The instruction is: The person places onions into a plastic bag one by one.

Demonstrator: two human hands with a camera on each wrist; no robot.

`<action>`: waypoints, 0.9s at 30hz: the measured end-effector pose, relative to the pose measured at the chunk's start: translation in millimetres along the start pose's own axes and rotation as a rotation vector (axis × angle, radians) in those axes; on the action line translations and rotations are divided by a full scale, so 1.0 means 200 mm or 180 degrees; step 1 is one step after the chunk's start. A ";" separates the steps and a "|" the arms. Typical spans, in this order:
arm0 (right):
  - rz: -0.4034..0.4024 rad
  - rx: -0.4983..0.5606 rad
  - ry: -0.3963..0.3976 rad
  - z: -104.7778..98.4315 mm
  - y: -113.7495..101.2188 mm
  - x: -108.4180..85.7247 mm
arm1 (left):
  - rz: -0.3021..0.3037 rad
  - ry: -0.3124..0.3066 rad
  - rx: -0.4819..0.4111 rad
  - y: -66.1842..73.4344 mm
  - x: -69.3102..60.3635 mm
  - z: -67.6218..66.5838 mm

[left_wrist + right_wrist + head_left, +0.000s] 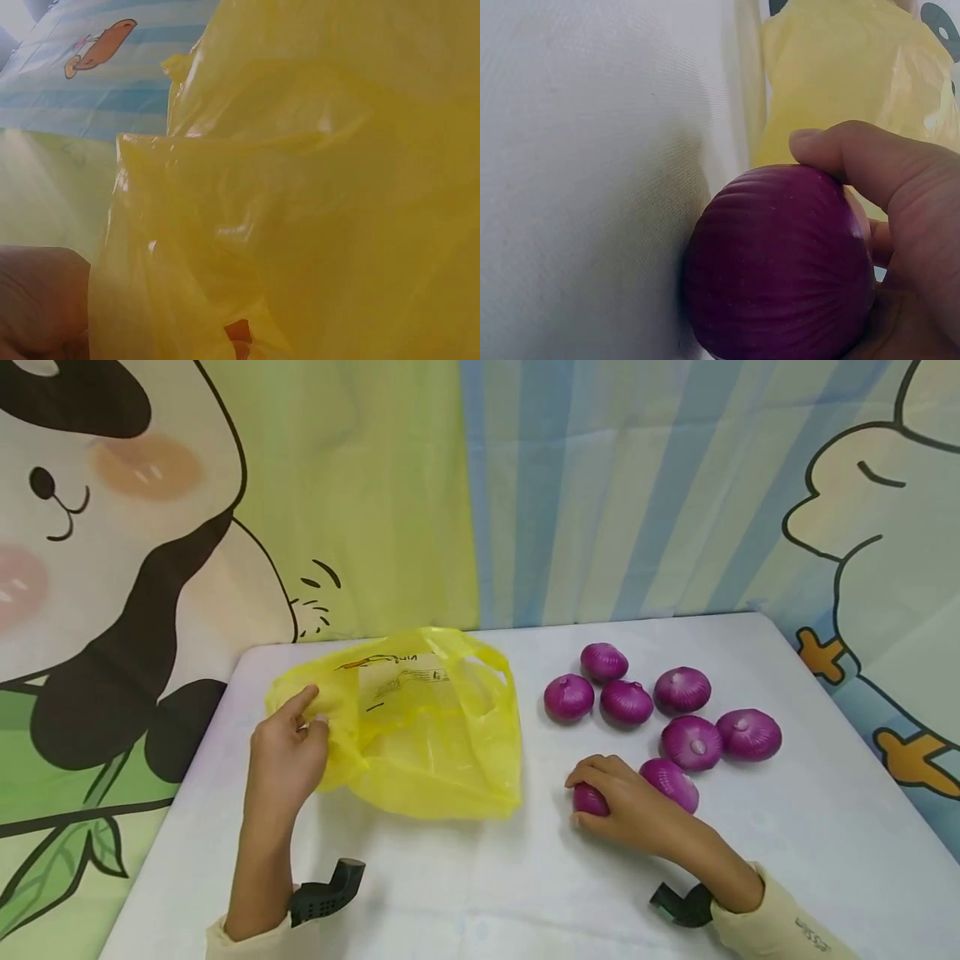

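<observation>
Curling round a purple onion [589, 799] away from the back edge of the bench [487, 885], the right hand [626, 803] held it; the left hand [287, 756] gripped a yellow bag [435, 768] near the back left corner, seven more onions [691, 745] lying rightward

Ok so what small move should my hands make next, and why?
I'd probably bring the onion in your right hand toward the yellow bag: your fingers are already curled round that onion, and your left hand holds the bag spread open to its left.
</observation>
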State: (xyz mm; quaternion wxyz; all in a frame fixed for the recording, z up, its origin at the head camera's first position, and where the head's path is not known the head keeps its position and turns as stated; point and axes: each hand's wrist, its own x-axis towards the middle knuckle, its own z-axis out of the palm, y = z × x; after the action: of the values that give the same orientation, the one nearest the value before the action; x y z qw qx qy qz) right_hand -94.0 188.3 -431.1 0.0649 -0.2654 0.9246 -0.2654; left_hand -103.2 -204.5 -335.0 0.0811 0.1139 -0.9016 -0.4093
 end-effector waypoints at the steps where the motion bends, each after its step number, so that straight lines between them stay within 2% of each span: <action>1: 0.0003 0.0013 0.0012 0.00 0.00 0.00 | 0.0010 0.0023 0.0025 0.00 0.00 0.00; 4: -0.0011 0.0085 0.0094 0.00 0.00 0.00 | 0.0018 0.0080 0.0028 0.00 0.00 0.01; 12: -0.0258 0.0544 0.0622 -0.04 -0.01 0.01 | 0.0130 0.0201 -0.0015 -0.02 0.01 0.03; 16: -0.0401 0.0849 0.0881 -0.09 -0.02 0.02 | 0.0105 0.0181 -0.0011 -0.02 0.01 0.03; 21: -0.0570 0.1074 0.1173 -0.18 -0.07 0.04 | 0.0147 0.0219 0.0040 -0.02 0.01 0.03; 27: -0.0584 0.1239 0.1177 -0.28 -0.14 0.07 | 0.0332 0.0328 0.0025 -0.02 0.01 0.03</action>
State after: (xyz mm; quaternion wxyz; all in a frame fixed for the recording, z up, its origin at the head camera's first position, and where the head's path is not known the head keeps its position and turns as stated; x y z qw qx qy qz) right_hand -108.2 185.5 -368.2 -0.0795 -0.2776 0.8245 -0.4866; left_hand -105.2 -202.8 -342.1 0.1482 0.0879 -0.9025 -0.3946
